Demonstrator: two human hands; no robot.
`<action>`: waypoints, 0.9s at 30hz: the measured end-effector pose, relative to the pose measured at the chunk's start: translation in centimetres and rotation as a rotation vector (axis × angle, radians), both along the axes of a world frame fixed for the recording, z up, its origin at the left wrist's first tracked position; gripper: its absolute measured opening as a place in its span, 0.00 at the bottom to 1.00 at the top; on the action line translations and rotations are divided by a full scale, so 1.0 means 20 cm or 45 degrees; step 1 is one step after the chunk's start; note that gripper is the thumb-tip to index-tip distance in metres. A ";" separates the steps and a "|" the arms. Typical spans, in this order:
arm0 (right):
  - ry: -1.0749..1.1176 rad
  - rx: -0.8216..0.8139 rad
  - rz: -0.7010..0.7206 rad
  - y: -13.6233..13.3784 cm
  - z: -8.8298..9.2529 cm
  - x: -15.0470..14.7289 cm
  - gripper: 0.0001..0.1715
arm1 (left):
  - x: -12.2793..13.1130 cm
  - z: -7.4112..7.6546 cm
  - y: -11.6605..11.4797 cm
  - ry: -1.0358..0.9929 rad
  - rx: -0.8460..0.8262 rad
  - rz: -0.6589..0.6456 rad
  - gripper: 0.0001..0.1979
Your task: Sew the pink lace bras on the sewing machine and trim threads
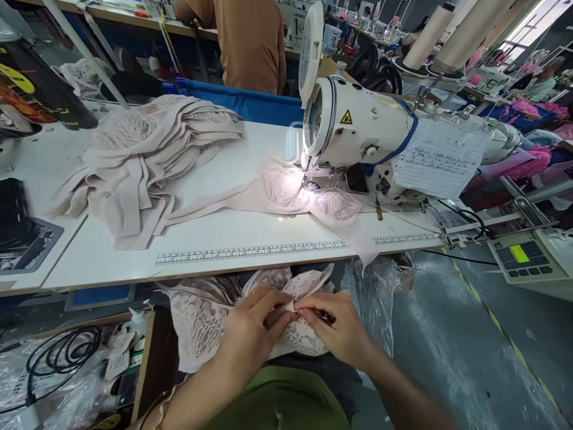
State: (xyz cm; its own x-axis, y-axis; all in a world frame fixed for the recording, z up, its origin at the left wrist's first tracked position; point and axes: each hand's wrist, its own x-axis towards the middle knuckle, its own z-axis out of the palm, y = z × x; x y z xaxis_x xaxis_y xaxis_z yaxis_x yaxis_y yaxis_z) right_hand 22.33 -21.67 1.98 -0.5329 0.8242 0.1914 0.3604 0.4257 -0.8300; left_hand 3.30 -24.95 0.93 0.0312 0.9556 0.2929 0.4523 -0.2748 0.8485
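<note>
My left hand (259, 322) and my right hand (335, 325) meet over my lap, fingertips pinched on the edge of a pale lace bra piece (201, 322). More of this lace fabric lies bunched across my lap, below the table edge. In my right hand something small and dark shows between the fingers; I cannot make out what it is. On the table, another beige lace bra piece (250, 197) lies under the lit needle of the white sewing machine (358, 119). One end of it hangs over the front edge.
A stack of beige bra pieces (143, 155) lies on the table's left. A ruler strip (250, 251) runs along the front edge. Below left stands an open drawer (152, 358) with cables and bottles. A control box (528, 257) is at right. A person in brown (250, 42) sits beyond.
</note>
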 end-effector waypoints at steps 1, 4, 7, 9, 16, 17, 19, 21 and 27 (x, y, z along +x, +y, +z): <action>-0.014 0.109 -0.011 0.01 -0.02 0.01 0.09 | -0.01 0.00 0.00 -0.057 -0.074 0.026 0.04; -0.134 0.437 -0.055 0.04 -0.06 0.06 0.12 | -0.03 0.01 0.01 -0.274 -0.318 0.068 0.02; -0.244 0.537 0.019 0.07 -0.08 0.09 0.18 | -0.05 0.03 0.02 -0.438 -0.438 0.098 0.02; -0.179 0.410 0.097 0.09 -0.07 0.12 0.16 | -0.07 0.03 0.02 -0.466 -0.453 0.124 0.02; 0.148 -0.248 0.215 0.15 0.00 0.26 0.20 | -0.21 -0.02 0.03 -0.454 -0.314 0.203 0.04; 0.152 -0.227 0.181 0.16 0.00 0.27 0.20 | -0.22 -0.02 0.03 -0.451 -0.295 0.220 0.04; 0.120 -0.129 0.097 0.16 0.00 0.28 0.17 | -0.22 -0.03 0.02 -0.427 -0.273 0.253 0.04; 0.076 0.023 -0.004 0.15 0.00 0.27 0.14 | -0.22 -0.03 0.01 -0.388 -0.276 0.297 0.04; 0.055 0.322 -0.208 0.13 -0.02 0.19 0.13 | -0.19 -0.01 0.01 -0.318 -0.241 0.392 0.05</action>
